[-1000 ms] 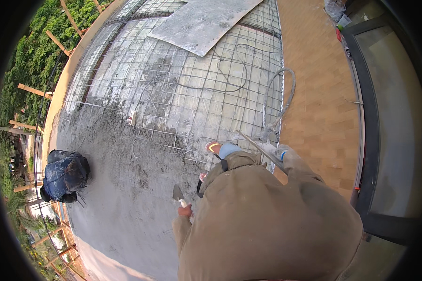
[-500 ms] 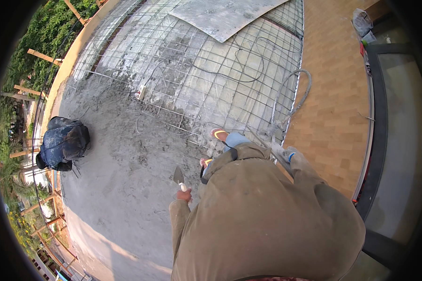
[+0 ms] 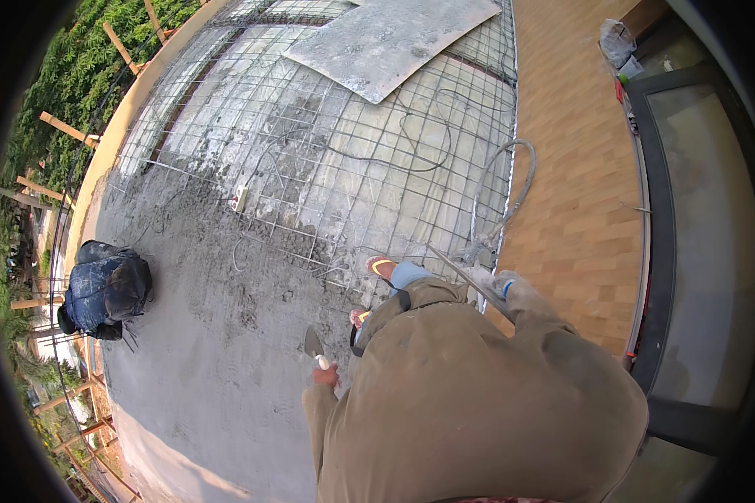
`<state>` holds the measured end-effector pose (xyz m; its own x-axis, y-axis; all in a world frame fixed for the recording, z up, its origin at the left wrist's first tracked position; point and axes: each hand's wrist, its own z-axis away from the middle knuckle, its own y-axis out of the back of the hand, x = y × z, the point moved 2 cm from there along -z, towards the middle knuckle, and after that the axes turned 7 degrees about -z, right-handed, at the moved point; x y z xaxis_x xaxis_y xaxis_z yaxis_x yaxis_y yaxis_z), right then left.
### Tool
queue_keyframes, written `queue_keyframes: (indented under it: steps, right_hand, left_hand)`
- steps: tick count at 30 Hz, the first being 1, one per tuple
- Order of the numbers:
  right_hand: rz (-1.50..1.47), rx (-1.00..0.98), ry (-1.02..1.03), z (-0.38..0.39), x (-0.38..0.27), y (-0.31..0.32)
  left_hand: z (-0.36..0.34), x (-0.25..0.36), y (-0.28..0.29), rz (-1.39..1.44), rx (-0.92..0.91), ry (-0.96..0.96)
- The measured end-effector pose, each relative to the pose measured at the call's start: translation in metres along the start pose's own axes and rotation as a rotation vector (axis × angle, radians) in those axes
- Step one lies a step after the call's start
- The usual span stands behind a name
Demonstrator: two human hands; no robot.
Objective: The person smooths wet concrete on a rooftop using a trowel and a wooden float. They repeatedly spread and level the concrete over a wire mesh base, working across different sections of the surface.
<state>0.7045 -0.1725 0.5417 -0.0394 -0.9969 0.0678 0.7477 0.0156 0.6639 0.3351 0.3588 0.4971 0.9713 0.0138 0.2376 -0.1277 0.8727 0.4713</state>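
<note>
My left hand [image 3: 326, 376] is closed round the pale handle of a pointed trowel [image 3: 313, 342], whose blade points forward over the wet concrete [image 3: 226, 360]. On the other side, my right hand [image 3: 502, 282], in what looks like a whitish glove with a blue band, grips a long straight metal bar [image 3: 471, 281]. The bar slants past my right hip, and my body hides part of it. My fingers there show only in part. My sandalled feet [image 3: 382, 267] stand where the rough concrete meets the steel mesh [image 3: 394, 184].
A crouching co-worker [image 3: 106, 290] is at the left edge of the concrete. Farther off, a flat grey sheet [image 3: 386, 50] lies on the mesh. A power strip [image 3: 241, 199], loose cable and a looped grey hose [image 3: 524, 180] lie ahead. Wood-look flooring [image 3: 570, 184] runs along the right, beside a dark-framed door [image 3: 658, 193].
My view has shifted, so the mesh and grey sheet sit lower and farther left. The metal bar shows more plainly beside my right hand. The trowel stays in my left hand.
</note>
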Motion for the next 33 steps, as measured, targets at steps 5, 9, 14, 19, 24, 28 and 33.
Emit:
queue_keyframes:
  steps: [5,9,14,19,24,28,33]
  right_hand:
    - [-0.028,0.013,-0.039,0.007,-0.001,0.011]
    - [-0.032,0.024,-0.06,0.02,-0.007,0.021]
    - [0.043,-0.021,-0.023,0.071,-0.036,0.044]
    - [0.285,-0.095,0.158,0.087,-0.031,0.05]
    - [0.259,-0.081,0.117,0.061,-0.03,0.052]
    - [0.23,-0.064,0.11,0.032,-0.043,0.065]
    - [0.187,-0.054,0.107,-0.02,-0.071,0.093]
  left_hand:
    - [-0.019,-0.022,-0.011,-0.033,-0.014,-0.048]
    - [-0.046,-0.057,-0.031,-0.073,0.051,-0.079]
    - [-0.035,-0.088,-0.035,-0.106,0.032,0.012]
    - [-0.007,-0.089,-0.02,-0.091,0.049,0.014]
    - [0.031,-0.053,0.0,-0.045,-0.021,0.106]
    - [0.023,-0.048,-0.004,-0.037,-0.042,0.089]
    - [0.003,-0.011,-0.007,-0.065,-0.004,0.133]
